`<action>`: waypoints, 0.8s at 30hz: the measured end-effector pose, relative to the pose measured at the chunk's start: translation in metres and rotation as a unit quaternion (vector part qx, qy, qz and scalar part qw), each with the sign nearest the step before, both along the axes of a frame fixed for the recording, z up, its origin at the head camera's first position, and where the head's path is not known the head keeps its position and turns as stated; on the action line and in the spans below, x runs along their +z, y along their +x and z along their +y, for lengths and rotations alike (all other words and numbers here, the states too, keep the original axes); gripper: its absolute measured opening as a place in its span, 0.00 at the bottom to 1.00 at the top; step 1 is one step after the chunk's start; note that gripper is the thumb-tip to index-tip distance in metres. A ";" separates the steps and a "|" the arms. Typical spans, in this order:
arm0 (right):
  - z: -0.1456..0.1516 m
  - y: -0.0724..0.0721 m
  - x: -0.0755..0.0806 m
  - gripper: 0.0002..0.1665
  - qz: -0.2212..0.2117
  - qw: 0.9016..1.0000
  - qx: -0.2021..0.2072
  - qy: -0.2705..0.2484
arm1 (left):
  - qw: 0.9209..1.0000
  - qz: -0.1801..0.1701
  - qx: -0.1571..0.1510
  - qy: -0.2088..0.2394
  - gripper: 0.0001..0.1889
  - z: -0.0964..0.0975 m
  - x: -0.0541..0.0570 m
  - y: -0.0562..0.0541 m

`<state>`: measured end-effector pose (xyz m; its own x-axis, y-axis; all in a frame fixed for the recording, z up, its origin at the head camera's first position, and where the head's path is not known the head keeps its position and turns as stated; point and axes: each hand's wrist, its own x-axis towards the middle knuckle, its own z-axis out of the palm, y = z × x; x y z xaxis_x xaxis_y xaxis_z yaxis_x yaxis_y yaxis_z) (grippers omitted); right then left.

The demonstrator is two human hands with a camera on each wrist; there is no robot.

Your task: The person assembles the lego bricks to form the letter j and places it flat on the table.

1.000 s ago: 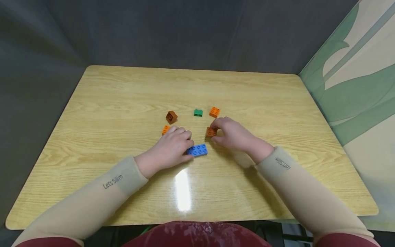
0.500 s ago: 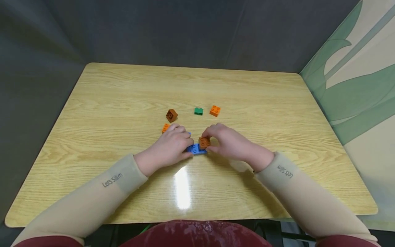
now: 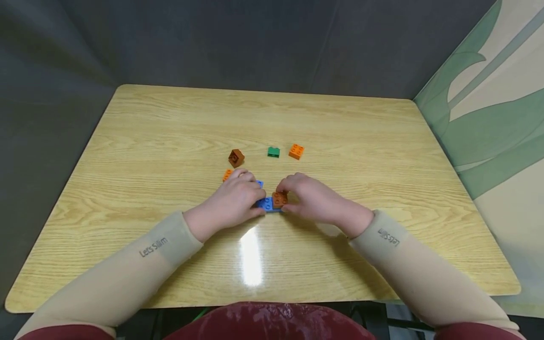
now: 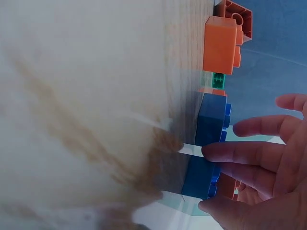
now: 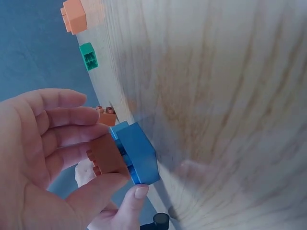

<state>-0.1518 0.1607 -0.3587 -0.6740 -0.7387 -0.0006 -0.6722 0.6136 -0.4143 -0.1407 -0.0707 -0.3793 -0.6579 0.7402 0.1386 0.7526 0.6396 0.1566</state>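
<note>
My left hand [image 3: 231,196] grips the left end of a long blue toy brick [image 3: 267,204] between thumb and fingers, its studs facing up. Pinched in my right hand [image 3: 312,199] is a brown studded brick [image 3: 279,199], over the blue one's right end. In the right wrist view the brown brick [image 5: 109,154] sits against the blue brick's studs, slightly tilted, with some studs showing between them. A second blue brick [image 4: 211,120] lies just beyond the left fingers, mostly hidden in the head view.
Behind the left hand lie an orange brick [image 3: 227,175], partly covered, and a brown brick [image 3: 236,157] tipped on its side. Farther back are a green brick [image 3: 274,152] and another orange brick [image 3: 296,151]. The wooden table [image 3: 170,123] meets a dark partition [image 3: 238,42].
My right hand has brought the brown brick left and toward me, from beside the blue brick to over its right end. The left hand has stayed on the blue brick.
</note>
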 end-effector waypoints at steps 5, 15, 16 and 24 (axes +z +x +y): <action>-0.002 0.003 0.000 0.17 0.019 1.000 0.002 0.012 | 1.000 0.000 -0.002 0.004 0.13 0.000 0.002 0.001; -0.014 0.009 0.007 0.12 0.060 0.997 0.028 0.031 | 1.000 -0.010 0.000 -0.006 0.12 0.001 0.004 0.003; -0.015 0.009 0.007 0.13 0.061 0.997 0.029 0.034 | 1.000 -0.012 0.000 -0.007 0.12 0.001 0.004 0.003; -0.019 0.014 0.010 0.15 0.048 0.997 0.021 0.061 | 1.000 -0.027 -0.005 -0.005 0.12 0.004 0.004 0.005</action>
